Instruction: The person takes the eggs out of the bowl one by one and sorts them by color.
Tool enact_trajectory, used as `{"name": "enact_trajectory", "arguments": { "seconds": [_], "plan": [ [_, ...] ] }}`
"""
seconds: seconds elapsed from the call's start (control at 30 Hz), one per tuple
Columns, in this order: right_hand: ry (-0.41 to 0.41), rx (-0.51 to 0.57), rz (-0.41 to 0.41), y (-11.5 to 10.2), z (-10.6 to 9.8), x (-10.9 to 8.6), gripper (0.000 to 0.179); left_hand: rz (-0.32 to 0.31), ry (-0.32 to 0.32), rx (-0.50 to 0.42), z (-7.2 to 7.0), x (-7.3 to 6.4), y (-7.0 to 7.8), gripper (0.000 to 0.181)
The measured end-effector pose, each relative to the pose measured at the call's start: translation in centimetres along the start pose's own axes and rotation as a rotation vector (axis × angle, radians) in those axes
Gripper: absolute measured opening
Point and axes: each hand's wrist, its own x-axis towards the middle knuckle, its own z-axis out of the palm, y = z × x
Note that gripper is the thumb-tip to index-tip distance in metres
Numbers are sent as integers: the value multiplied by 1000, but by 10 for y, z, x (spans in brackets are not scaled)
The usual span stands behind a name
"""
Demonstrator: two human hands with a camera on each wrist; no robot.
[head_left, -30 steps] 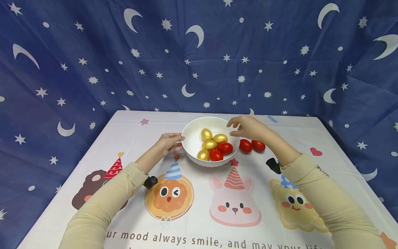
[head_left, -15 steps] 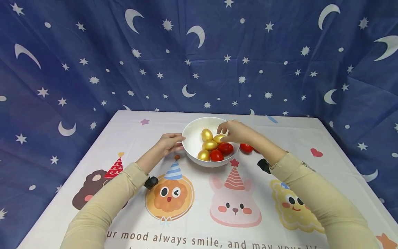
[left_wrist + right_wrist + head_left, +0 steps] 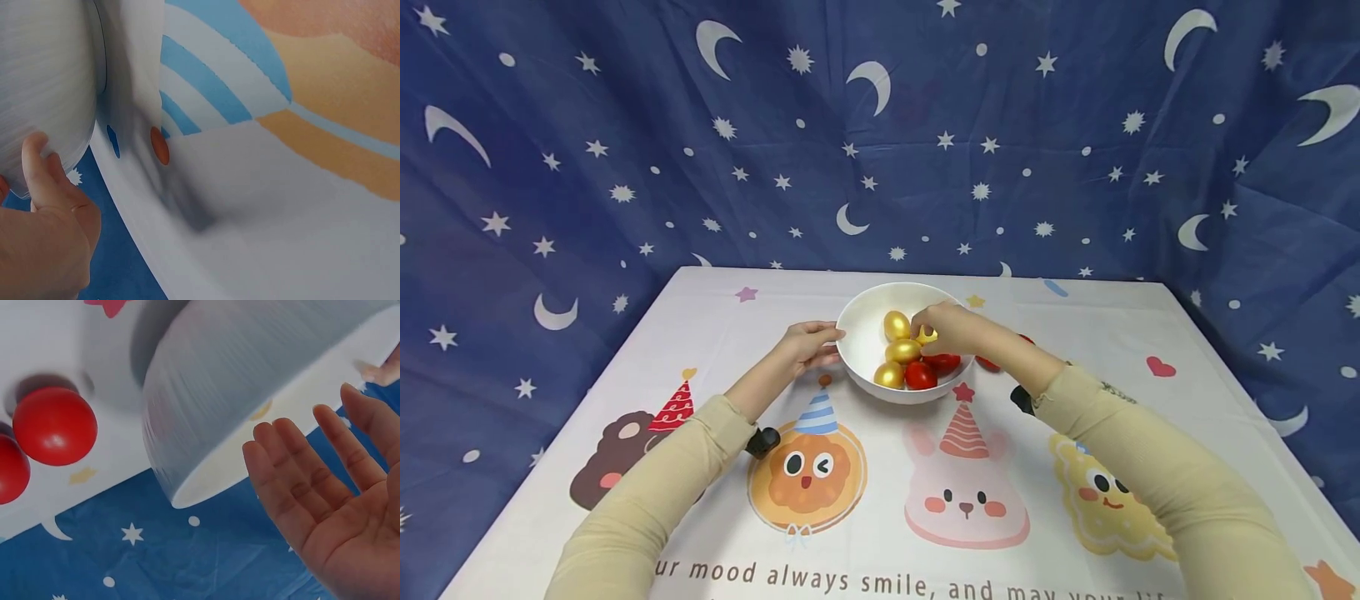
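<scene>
A white bowl (image 3: 869,312) with several shiny gold eggs (image 3: 903,351) and two red eggs (image 3: 921,376) stands on the table. My left hand (image 3: 808,345) grips the bowl's left side, thumb at the rim, other fingers against its outer wall; the left wrist view shows fingertips on that wall. My right hand (image 3: 951,328) reaches in over the right rim. Its thumb and fingers are around a gold egg (image 3: 928,337), which they partly cover; contact is hard to tell. In the right wrist view, the right hand (image 3: 337,500) has spread, loosely bent fingers with nothing visible between them.
Just right of the bowl, two red eggs lie on the cloth, largely behind the right forearm; the right wrist view shows one red egg (image 3: 55,426) fully. A printed tablecloth (image 3: 880,467) covers the table, and a blue star-and-moon curtain (image 3: 925,208) hangs behind.
My right hand has moved left and down from the bowl's right rim to a gold egg inside. The left hand and the bowl stay in place.
</scene>
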Motion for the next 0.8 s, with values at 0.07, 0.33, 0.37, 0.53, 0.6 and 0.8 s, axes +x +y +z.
{"name": "enact_trajectory", "arguments": {
  "seconds": [0.07,0.33,0.37,0.53,0.6,0.8],
  "plan": [
    [-7,-26,-6,1,4,3,22,1,1,4,-1,-1,0,44],
    [-65,-52,62,5,15,14,22,-6,-2,-6,-2,-2,-1,45],
    [-69,-49,68,6,16,15,21,-6,-2,-9,-2,-2,-1,45],
    [-32,-64,24,16,21,20,17,-2,-2,-10,-2,-2,0,45],
    [-50,-73,41,15,21,23,17,1,-2,-7,-1,-2,0,45],
    [-91,-118,46,14,24,27,15,-1,2,-7,1,-1,-2,44]
  ]
}}
